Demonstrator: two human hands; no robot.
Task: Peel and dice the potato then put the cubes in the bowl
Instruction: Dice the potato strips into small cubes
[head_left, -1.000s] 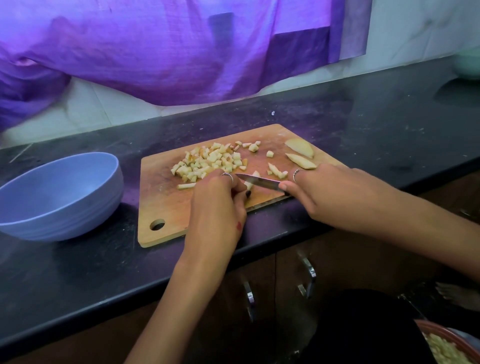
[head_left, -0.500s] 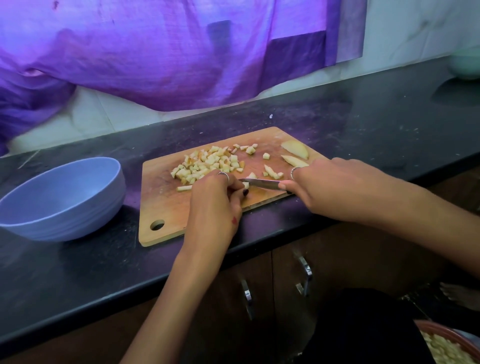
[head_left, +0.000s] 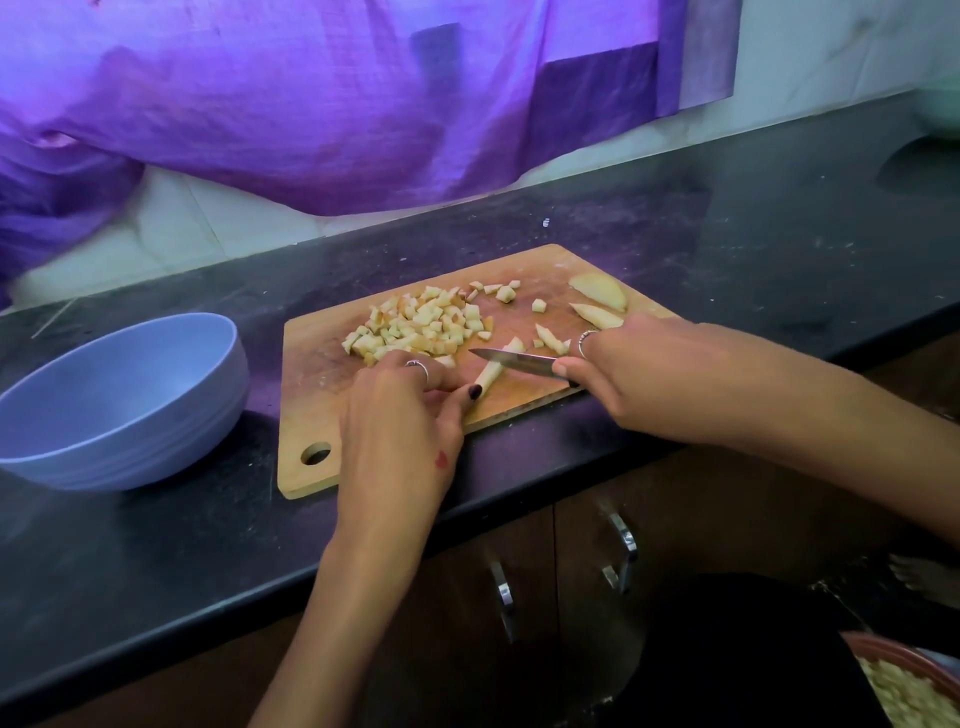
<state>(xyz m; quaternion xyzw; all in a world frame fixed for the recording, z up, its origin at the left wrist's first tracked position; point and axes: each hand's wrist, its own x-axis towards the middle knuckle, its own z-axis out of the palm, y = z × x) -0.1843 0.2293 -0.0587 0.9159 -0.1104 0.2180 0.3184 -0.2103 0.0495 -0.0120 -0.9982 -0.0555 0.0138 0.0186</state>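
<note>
A wooden cutting board (head_left: 317, 410) lies on the black counter. On it sits a pile of potato cubes (head_left: 421, 322), with two larger potato wedges (head_left: 597, 292) at the board's far right corner. My left hand (head_left: 405, 415) pinches a thin potato strip (head_left: 491, 371) by its near end. My right hand (head_left: 639, 369) grips a small knife (head_left: 514, 359), and its blade lies across the strip. An empty blue bowl (head_left: 119, 400) stands to the left of the board.
The counter's front edge (head_left: 208, 608) runs just below the board, with cabinet doors and metal handles (head_left: 621, 551) under it. A purple curtain (head_left: 337, 104) hangs over the back wall. A reddish bowl of pale pieces (head_left: 904, 680) shows at the bottom right.
My left hand has slid back toward me, uncovering more of the potato strip. The knife stays across the strip. The view has shifted slightly.
</note>
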